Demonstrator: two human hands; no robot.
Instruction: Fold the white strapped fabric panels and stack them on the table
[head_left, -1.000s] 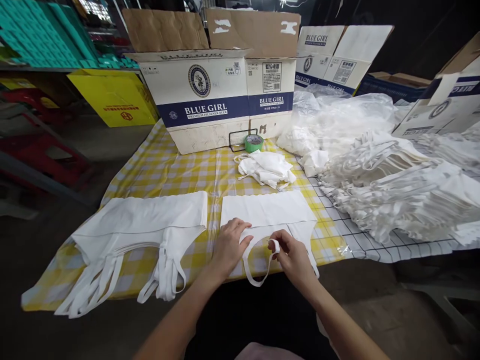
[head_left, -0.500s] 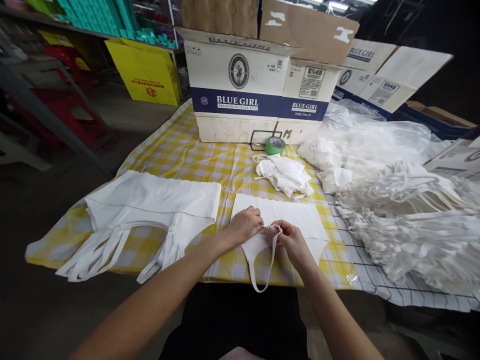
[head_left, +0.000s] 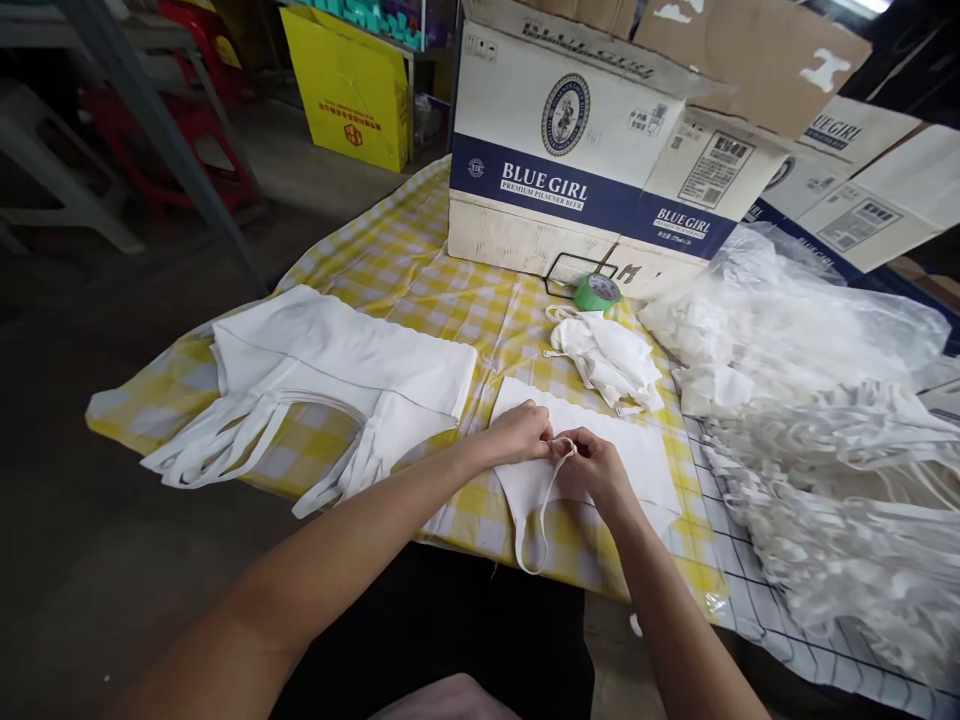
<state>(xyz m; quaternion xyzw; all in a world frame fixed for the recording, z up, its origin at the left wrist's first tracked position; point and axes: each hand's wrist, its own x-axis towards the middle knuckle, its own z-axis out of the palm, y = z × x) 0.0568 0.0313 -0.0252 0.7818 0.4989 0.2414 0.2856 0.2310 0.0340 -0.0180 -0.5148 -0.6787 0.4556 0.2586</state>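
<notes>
A white strappy top (head_left: 630, 455) lies flat on the checked tablecloth in front of me, its scalloped edge away from me. One thin shoulder strap (head_left: 546, 525) loops down toward the table's front edge. My left hand (head_left: 523, 432) pinches this strap from the left. From the right, my right hand (head_left: 596, 465) grips it too, its fingertips almost touching the left ones. The small piece between the fingertips is too hidden to make out. To the left lies a stack of similar white tops (head_left: 345, 365), their straps hanging toward me.
Behind the work stand a Blue Girl beer carton (head_left: 517, 225), a green tape roll (head_left: 597, 292) and a black wire frame (head_left: 559, 275). A crumpled white garment (head_left: 607, 360) lies nearer. A big heap of white garments (head_left: 840, 500) and clear plastic bags (head_left: 795, 310) fills the right side.
The view has turned and tilted, so the table's things sit differently in the picture. Both hands stay together at the strap, with the fingertips slightly shifted.
</notes>
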